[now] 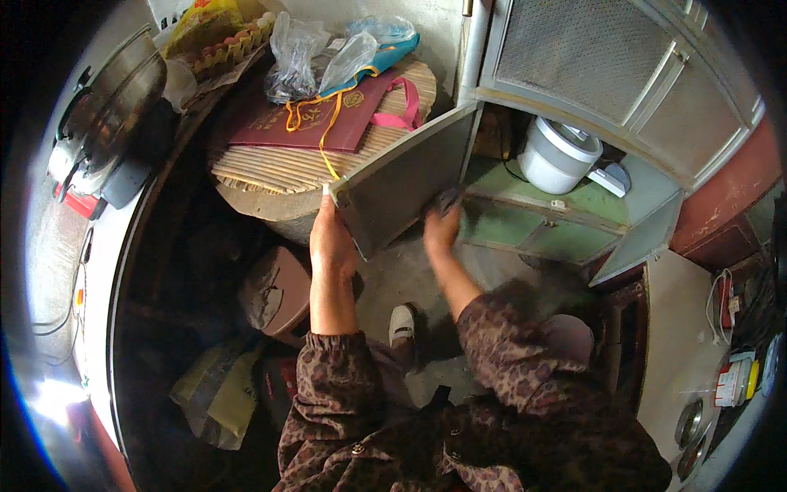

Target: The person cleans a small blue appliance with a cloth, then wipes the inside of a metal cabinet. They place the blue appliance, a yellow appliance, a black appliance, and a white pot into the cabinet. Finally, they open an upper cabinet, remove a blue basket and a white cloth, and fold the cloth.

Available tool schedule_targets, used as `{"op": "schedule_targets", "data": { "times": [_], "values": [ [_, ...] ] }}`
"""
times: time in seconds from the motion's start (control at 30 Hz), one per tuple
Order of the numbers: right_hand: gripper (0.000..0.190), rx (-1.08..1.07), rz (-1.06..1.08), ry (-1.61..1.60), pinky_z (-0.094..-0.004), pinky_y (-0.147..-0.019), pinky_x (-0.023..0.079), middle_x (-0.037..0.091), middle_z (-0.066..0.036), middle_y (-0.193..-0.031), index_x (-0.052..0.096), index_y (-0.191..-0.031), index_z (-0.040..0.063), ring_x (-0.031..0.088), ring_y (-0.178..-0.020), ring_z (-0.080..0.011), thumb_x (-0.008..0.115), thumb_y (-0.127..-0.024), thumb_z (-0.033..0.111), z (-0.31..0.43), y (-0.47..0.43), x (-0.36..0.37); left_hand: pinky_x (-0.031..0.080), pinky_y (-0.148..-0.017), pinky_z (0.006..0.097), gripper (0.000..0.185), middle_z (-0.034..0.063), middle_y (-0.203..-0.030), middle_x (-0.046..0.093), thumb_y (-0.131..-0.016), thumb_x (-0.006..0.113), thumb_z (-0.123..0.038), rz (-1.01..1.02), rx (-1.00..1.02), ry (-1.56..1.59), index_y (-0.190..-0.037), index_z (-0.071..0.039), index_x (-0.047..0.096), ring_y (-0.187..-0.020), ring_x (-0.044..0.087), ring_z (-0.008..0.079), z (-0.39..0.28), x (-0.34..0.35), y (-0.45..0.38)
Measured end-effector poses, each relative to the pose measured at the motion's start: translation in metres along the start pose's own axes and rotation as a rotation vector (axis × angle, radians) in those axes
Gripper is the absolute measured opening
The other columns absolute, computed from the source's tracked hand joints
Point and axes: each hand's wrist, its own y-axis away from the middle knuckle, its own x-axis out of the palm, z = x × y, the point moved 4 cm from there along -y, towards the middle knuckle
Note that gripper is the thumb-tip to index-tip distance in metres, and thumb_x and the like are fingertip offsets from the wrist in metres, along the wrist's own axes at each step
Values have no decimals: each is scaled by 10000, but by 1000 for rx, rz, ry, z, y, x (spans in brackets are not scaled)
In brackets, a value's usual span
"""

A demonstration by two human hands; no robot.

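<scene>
A hinged cabinet door (409,172) with a pale frame and a grey panel stands swung open in front of me. My left hand (332,240) grips its free edge near the upper corner, thumb on top. Against the lower part of the panel, my right hand (444,227) holds a dark wadded cloth (447,200); the hand is slightly blurred. Behind the door, the open cabinet has a green shelf (492,192) bearing a white and grey bucket-shaped container (553,161). Beside the container lies a white plastic piece (612,179).
Left of the door, a round reed-topped surface (264,167) bears a dark red folder (307,126) and clear plastic bags (301,55). Another cabinet door (642,237) hangs open at right. A pinkish bin (289,292) stands below my left hand. A steel pot (132,74) is far left.
</scene>
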Motion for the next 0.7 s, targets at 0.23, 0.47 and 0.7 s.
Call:
{"op": "schedule_targets", "data": {
  "times": [0.23,0.47,0.7],
  "values": [
    [447,-179,1022,30,-385,-909,480,640,-142,-1058,574,-1200,29,606,-1045,-268,655,-764,89,37,154,8,446,-980,354,534,86,-1276,619,-1034,441,-454,107,146,-244,-1327,-18,539,-1158,572,221,-4,8,8],
    [334,-34,489,-131,-324,-870,504,683,-91,-1025,666,-1069,5,633,-976,-195,659,-739,63,64,27,-228,447,-811,244,316,-22,-951,635,-1008,545,-375,371,-66,-291,-1104,-84,621,-875,568,92,25,34,47],
    [598,68,84,627,-419,-956,468,649,-236,-1181,528,-1296,37,632,-1089,-362,700,-770,263,62,-34,-436,404,-758,226,170,-51,-867,604,-934,672,-269,554,5,-390,-916,-108,621,-815,530,55,90,99,75]
  ]
}}
